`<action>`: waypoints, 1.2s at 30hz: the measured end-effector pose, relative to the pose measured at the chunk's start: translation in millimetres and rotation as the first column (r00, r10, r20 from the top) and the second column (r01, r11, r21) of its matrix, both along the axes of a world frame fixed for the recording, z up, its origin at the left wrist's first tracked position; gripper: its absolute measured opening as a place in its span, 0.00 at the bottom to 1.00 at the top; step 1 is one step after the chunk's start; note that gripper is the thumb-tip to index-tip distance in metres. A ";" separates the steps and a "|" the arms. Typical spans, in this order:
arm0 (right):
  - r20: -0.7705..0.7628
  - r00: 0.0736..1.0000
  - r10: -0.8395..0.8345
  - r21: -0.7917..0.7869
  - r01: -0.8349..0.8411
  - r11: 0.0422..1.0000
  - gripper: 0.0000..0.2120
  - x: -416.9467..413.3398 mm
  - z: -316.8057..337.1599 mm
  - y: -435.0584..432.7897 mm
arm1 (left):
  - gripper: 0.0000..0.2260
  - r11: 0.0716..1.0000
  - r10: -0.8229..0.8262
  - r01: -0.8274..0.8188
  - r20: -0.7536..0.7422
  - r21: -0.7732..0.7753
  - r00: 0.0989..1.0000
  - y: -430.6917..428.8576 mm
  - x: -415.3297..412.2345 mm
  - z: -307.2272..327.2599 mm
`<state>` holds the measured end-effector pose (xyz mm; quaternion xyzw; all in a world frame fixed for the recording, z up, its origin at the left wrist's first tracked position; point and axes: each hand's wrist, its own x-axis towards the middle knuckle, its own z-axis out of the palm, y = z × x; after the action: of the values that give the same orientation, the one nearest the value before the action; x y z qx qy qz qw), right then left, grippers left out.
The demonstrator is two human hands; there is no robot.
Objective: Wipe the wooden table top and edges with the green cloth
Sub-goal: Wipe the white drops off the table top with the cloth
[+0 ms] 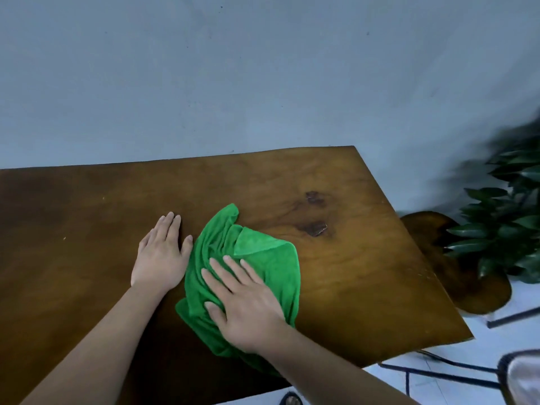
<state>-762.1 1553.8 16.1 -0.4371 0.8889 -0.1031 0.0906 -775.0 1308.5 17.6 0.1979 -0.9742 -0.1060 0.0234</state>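
Head view: nearest the camera, two bare forearms reach forward over the near edge of the wooden bench. The right hand lies palm down on the green cloth, fingers spread and flat, pressing the fabric against the wood; its grip is open, nothing pinched between the fingers. The left hand rests flat on bare wood just beside the cloth's left edge, fingers together and pointing away from the person, its grip open too and holding nothing; the thumb tip sits right at the cloth's border.

The cloth is crumpled and partly folded, lying roughly mid-bench, slightly right of centre, with one corner stretched toward the far side and a flap folded over on top. Beyond it, on the far right part of the top, two dark knots or blemishes mark the wood, apart from the cloth.

The top carries nothing else. A plain grey-blue wall stands behind the far edge. Off the right corner, lower down, sits a rounded wooden stool or slab, with a blurred dark-leaved plant beside it. Dark metal bars and a shiny curved object, too blurred to identify, show at the bottom right over a pale floor.
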 end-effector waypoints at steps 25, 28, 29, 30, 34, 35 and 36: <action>-0.083 0.682 -0.726 0.214 0.724 0.656 0.41 -30.1 11.4 164.3 | 0.37 0.992 -0.123 0.123 0.009 -0.004 0.992 55.7 62.2 8.2; -0.049 0.783 -0.620 0.221 0.613 0.758 0.41 9.3 16.3 115.6 | 0.35 0.992 -0.124 0.124 0.016 -0.013 0.992 56.6 62.5 9.6; -0.040 0.814 -0.580 0.220 0.573 0.789 0.41 22.5 17.5 101.4 | 0.35 0.992 -0.124 0.124 0.013 -0.017 0.992 56.7 63.0 9.1; -0.033 0.842 -0.539 0.215 0.533 0.818 0.41 35.8 17.8 88.0 | 0.35 0.992 -0.121 0.122 0.005 -0.017 0.993 56.9 63.5 8.6; -0.008 0.938 -0.347 0.194 0.342 0.920 0.40 81.0 15.1 52.2 | 0.36 0.994 -0.112 0.111 -0.009 -0.009 0.994 57.2 64.3 6.4; -0.001 0.952 -0.307 0.178 0.302 0.937 0.38 85.8 13.4 52.5 | 0.35 0.993 -0.114 0.114 -0.006 -0.009 0.993 57.0 64.4 5.8; 0.003 0.961 -0.275 0.149 0.271 0.951 0.37 86.1 12.6 57.6 | 0.35 0.993 -0.116 0.116 -0.005 -0.008 0.993 57.1 64.2 5.7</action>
<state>-676.0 1611.4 28.7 -0.3008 0.9448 -0.0543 0.1180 -710.8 1365.6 23.3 0.1405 -0.9844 -0.1039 0.0208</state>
